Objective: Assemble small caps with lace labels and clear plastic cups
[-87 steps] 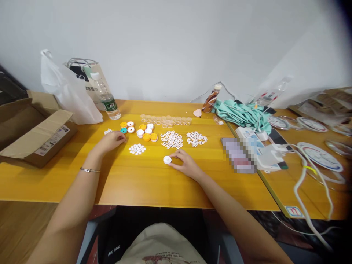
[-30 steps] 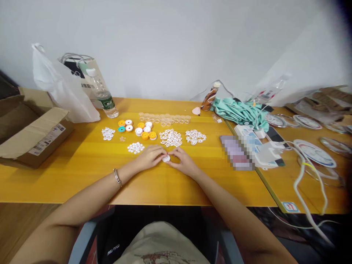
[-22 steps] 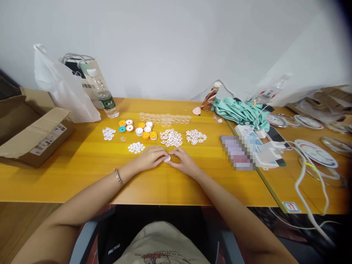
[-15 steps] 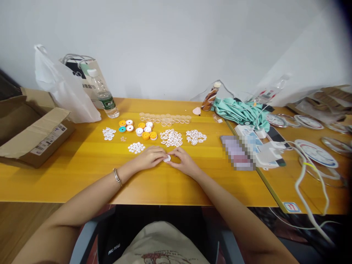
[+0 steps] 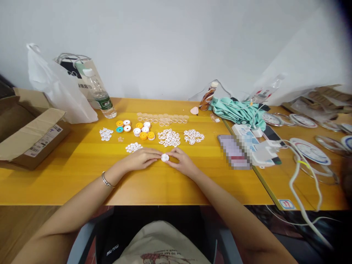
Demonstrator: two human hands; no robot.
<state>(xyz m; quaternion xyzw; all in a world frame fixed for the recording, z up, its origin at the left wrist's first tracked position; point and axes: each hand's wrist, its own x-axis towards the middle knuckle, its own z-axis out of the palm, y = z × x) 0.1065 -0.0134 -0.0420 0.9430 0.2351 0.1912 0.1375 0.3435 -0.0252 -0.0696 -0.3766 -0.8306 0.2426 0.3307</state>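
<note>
Above the table, a small white round piece [image 5: 165, 157] sits between my two hands, its face more visible than its edge. My right hand [image 5: 181, 161] pinches it from the right between thumb and fingers. On the other side, my left hand [image 5: 143, 158] has its fingers together, with the tips at the piece's left edge. Just beyond my left hand lies a pile of white round caps [image 5: 134, 147]. Lacy white cut-out pieces form a larger heap [image 5: 169, 138] and a smaller heap [image 5: 194, 136] beyond my right hand.
Orange, white and teal round cases [image 5: 143, 136], white discs [image 5: 106, 134], tiny rings [image 5: 120, 139] and clear rings [image 5: 164, 120] lie farther back. A carton [image 5: 35, 135] and water bottle [image 5: 104, 102] stand left. A phone [image 5: 233, 150], power strip [image 5: 243, 137] and green cloth bundle [image 5: 238, 112] lie right.
My left fingers have drawn back to the left, uncovering more of the white piece, which now shows its face. The whole view has shifted slightly.
</note>
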